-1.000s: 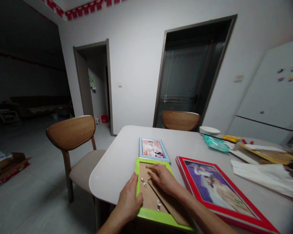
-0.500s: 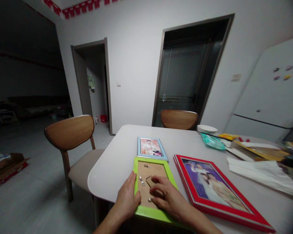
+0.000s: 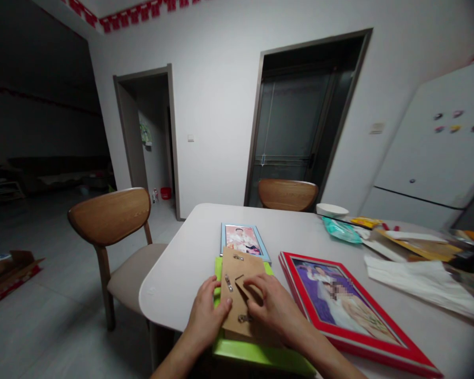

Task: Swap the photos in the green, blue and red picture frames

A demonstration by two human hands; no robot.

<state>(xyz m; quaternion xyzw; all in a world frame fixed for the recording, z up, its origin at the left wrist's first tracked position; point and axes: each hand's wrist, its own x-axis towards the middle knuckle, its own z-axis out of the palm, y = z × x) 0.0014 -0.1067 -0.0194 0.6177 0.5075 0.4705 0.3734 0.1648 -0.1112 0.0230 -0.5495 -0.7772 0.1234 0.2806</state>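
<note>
A brown backing board (image 3: 237,308) with metal hanging clips is raised out of a light green picture frame (image 3: 256,353) near the table's front edge. My right hand (image 3: 274,305) pinches the board at its cut-out flap, with thumb and fingers together. My left hand (image 3: 207,308) grips the green frame's left side, its thumb against the board's edge. Just beyond lies a light blue picture frame (image 3: 264,247) with a photo in it, partly covered by the board's far end. To the right of my right hand lie red picture frames (image 3: 312,316), apparently stacked, the top one holding a photo.
The white table (image 3: 174,279) has a rounded left corner. A white bowl (image 3: 332,210), a teal plastic packet (image 3: 342,230), white paper (image 3: 418,279) and clutter occupy its right side. Wooden chairs stand at the left (image 3: 110,216) and the far side (image 3: 287,195).
The backing board has come up out of the green frame, drawn by my right hand, and its far end now overlaps the blue frame. My left hand has stayed at the green frame's left side.
</note>
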